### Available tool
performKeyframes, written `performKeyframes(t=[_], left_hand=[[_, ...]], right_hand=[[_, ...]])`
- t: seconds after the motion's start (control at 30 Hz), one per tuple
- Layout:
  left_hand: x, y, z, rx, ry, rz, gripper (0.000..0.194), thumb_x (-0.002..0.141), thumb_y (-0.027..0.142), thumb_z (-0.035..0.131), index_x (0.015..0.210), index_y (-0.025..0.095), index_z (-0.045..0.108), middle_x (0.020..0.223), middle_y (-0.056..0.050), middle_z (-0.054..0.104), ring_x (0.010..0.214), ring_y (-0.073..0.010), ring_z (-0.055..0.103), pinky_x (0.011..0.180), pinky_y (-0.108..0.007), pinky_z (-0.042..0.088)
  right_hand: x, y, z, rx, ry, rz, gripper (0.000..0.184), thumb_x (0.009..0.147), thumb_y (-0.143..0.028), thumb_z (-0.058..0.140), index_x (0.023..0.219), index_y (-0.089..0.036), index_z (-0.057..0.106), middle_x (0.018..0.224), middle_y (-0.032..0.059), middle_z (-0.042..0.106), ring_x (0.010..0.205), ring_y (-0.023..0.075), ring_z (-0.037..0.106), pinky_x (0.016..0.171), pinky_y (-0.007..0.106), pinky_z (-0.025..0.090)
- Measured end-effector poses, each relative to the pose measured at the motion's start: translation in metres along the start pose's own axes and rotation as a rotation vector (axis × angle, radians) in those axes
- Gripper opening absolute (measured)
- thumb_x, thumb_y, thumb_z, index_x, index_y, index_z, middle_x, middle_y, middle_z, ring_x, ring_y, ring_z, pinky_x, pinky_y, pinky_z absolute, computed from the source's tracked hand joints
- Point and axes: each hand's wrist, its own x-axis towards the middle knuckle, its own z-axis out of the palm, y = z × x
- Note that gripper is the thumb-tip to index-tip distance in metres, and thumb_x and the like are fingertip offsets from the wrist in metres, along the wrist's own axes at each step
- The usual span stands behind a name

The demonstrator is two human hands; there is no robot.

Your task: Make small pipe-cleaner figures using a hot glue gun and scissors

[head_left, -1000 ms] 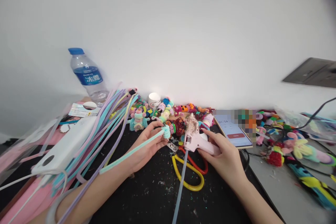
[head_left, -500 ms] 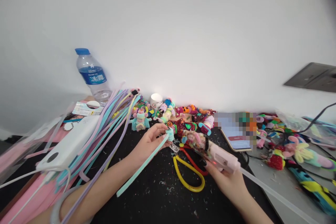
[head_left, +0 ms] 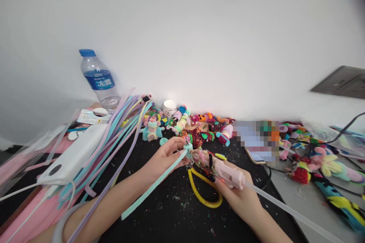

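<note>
Pinched in the fingers of my left hand [head_left: 168, 155] is a mint-green pipe cleaner [head_left: 154, 185], coiled at the top with a long tail hanging down to the left. My right hand [head_left: 238, 188] is wrapped round a pale pink glue gun [head_left: 228, 172], with a clear glue stick [head_left: 282, 200] sticking out of its back. The gun's messy, crusted nozzle end points left and meets or nearly meets the coil. Below them lie scissors with yellow and red handles [head_left: 199, 197], partly hidden by the gun and my right hand.
A bundle of pastel pipe cleaners [head_left: 114, 140], a white power strip [head_left: 71, 155] and a water bottle [head_left: 98, 79] are at the left. Small fuzzy figures [head_left: 152, 129] line the wall beside a paper cup [head_left: 170, 108]. A phone [head_left: 253, 155] and more figures [head_left: 327, 163] lie right.
The glue gun has moved left and slightly down, bringing its nozzle to the coil. My left hand has shifted slightly right and lower with the pipe cleaner.
</note>
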Motion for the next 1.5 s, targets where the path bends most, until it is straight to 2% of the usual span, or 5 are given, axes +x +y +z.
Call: performKeyframes(t=[0.57,0.8,1.07,1.27,1.5], left_hand=[[0.0001,0.0031,0.0057,-0.033,0.038,-0.015,0.019,0.076,0.025,0.067,0.091,0.022,0.056,0.092,0.001,0.056,0.080,-0.0122,0.058,0.080,-0.031,0.045],[-0.0001,0.0037,0.0069,-0.051,0.050,-0.014,0.021,0.075,0.027,0.068,0.090,0.022,0.056,0.087,0.000,0.057,0.076,-0.0116,0.056,0.078,-0.030,0.044],[-0.0032,0.0065,0.0075,-0.045,0.036,-0.027,0.019,0.077,0.021,0.066,0.093,0.023,0.056,0.090,0.000,0.056,0.080,-0.0122,0.056,0.080,-0.030,0.043],[-0.0046,0.0070,0.0061,-0.063,0.008,-0.037,0.023,0.078,0.020,0.065,0.097,0.025,0.055,0.093,0.000,0.057,0.082,-0.0126,0.056,0.081,-0.029,0.043],[-0.0045,0.0063,0.0059,-0.063,-0.015,-0.040,0.023,0.078,0.021,0.065,0.098,0.025,0.054,0.093,0.000,0.057,0.083,-0.0122,0.056,0.080,-0.028,0.043]], right_hand=[[0.0032,-0.0013,-0.0018,-0.049,-0.015,0.047,0.011,0.079,-0.024,0.053,0.072,-0.020,0.059,0.069,0.0054,0.067,0.064,0.0207,0.066,0.049,0.025,0.050],[0.0051,-0.0030,-0.0034,-0.019,-0.016,0.089,0.012,0.079,-0.025,0.052,0.075,-0.019,0.062,0.074,0.0070,0.069,0.069,0.0229,0.066,0.054,0.027,0.052],[0.0093,-0.0058,-0.0039,0.012,0.027,0.067,0.015,0.078,-0.026,0.053,0.069,-0.017,0.060,0.058,0.0027,0.064,0.047,0.0156,0.058,0.046,0.023,0.048],[0.0067,-0.0009,-0.0045,0.058,-0.017,0.124,0.017,0.081,-0.026,0.052,0.081,-0.016,0.065,0.074,0.0064,0.070,0.062,0.0193,0.065,0.053,0.024,0.052],[0.0056,0.0013,-0.0035,0.162,-0.041,0.189,0.025,0.083,-0.030,0.053,0.099,-0.017,0.067,0.085,0.0081,0.071,0.078,0.0236,0.066,0.067,0.031,0.055]])
